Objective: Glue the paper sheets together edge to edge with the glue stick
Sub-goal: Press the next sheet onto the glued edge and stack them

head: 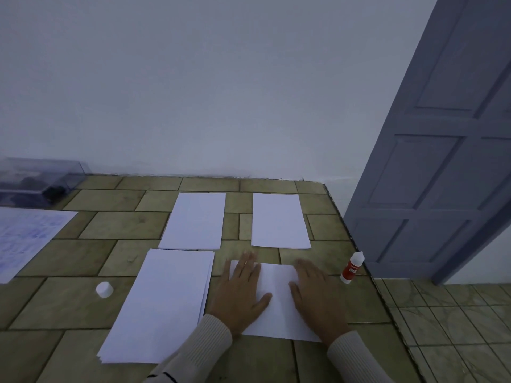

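**Inspector:** Where was the work sheet, and how did it lie?

**Observer:** The sheet lay flat on the tiled tabletop, its long axis running away from the person. The glue stick stood upright to its right, tip up, just beside the tabletop's right edge.

**Inspector:** What room was there around it?

**Observer:** A narrow strip of bare tile separated it from the paper stack on the left. Two single sheets lay farther off, apart from each other.

**Inspector:** And the hands?

**Observer:** The left hand and right hand pressed palm-down on the sheet, fingers straight and pointing away. Each grip was apart, clasping nothing.
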